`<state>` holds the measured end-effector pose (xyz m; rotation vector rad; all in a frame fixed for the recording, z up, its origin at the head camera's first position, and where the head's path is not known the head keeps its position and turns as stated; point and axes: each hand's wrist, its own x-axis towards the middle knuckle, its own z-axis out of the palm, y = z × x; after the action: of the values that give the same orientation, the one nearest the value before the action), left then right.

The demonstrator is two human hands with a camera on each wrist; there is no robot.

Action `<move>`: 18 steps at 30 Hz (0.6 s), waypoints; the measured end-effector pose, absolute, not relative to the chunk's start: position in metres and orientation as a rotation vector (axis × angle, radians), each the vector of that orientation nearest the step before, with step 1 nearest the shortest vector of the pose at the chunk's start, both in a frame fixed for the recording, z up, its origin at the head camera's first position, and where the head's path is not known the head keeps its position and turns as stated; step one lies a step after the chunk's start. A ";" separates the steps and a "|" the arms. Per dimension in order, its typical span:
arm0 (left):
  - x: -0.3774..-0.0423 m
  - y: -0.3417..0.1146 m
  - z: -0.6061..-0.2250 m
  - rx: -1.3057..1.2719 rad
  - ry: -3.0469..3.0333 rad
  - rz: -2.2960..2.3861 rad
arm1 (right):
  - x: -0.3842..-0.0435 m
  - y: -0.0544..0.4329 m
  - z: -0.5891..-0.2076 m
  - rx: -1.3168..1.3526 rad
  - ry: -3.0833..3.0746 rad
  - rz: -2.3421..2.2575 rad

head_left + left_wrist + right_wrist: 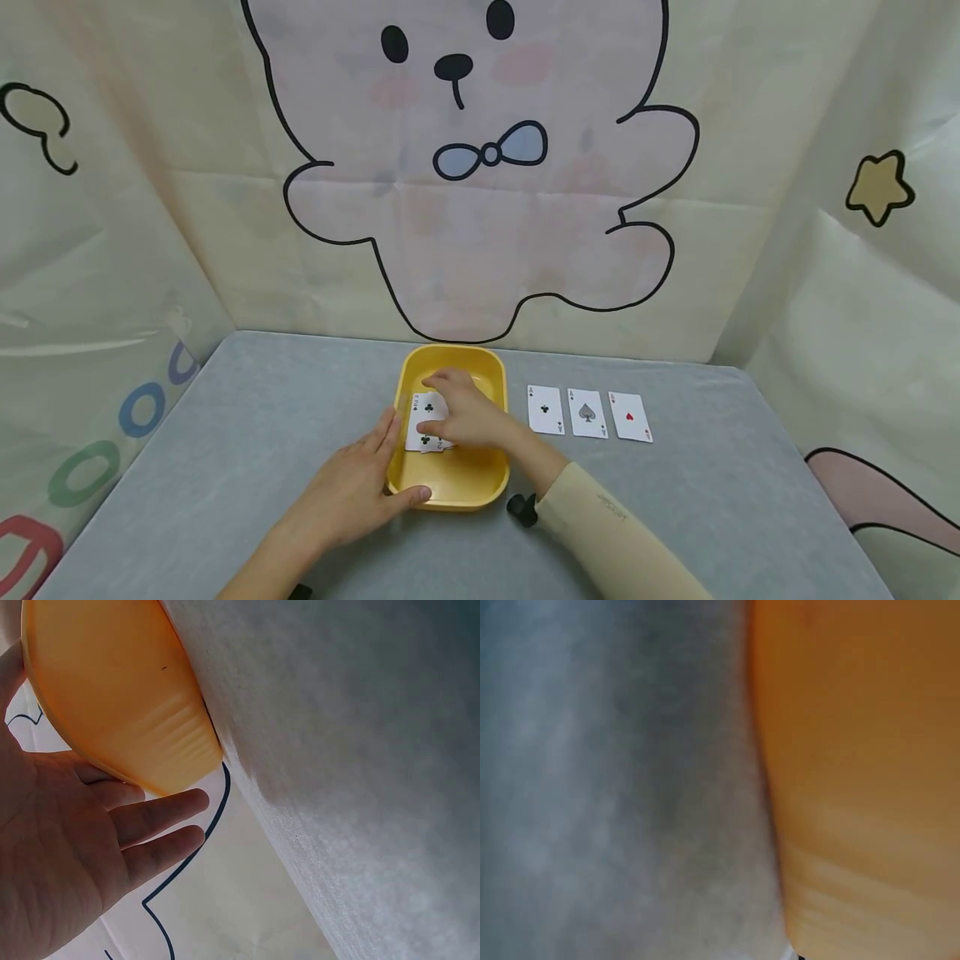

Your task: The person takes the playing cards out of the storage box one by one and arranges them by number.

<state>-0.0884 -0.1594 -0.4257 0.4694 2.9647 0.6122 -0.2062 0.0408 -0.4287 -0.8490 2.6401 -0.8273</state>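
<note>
A yellow tray [459,492] stands on the grey cloth with several overlapping playing cards [427,408] inside; the top one shows black clubs. My left hand [348,492] rests against the tray's left side, its fingers along the left rim and its thumb by the front rim. In the left wrist view those fingers [161,814] extend fairly straight beside the tray's outer wall [112,682]. Over the cards, my right hand [468,412] reaches in from the right, thumb and fingers spread apart, thumb tip overlapping the top card. Only the tray's wall [862,787] and cloth show in the right wrist view.
Right of the tray, three aces lie face up in a row: clubs [545,410], spades [587,413] and hearts [630,417]. A small black object [522,510] is beside the right sleeve [607,525]. A cartoon-printed curtain [480,250] rises behind the table.
</note>
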 end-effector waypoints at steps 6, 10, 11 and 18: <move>-0.089 -0.159 -0.426 0.478 2.962 0.602 | -0.209 0.032 -0.435 -0.866 2.697 -0.648; -0.089 -0.159 -0.426 0.479 2.965 0.596 | -0.213 0.030 -0.439 -0.868 2.726 -0.592; -0.089 -0.159 -0.426 0.479 2.966 0.597 | -0.213 0.030 -0.439 -0.863 2.726 -0.591; -0.089 -0.158 -0.426 0.458 2.955 0.612 | -0.217 0.031 -0.443 -0.840 2.695 -0.554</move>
<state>-0.0890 -0.1582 -0.4261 0.4584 2.9547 0.6122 -0.2173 0.0307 -0.4434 -0.8400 2.6954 -0.5540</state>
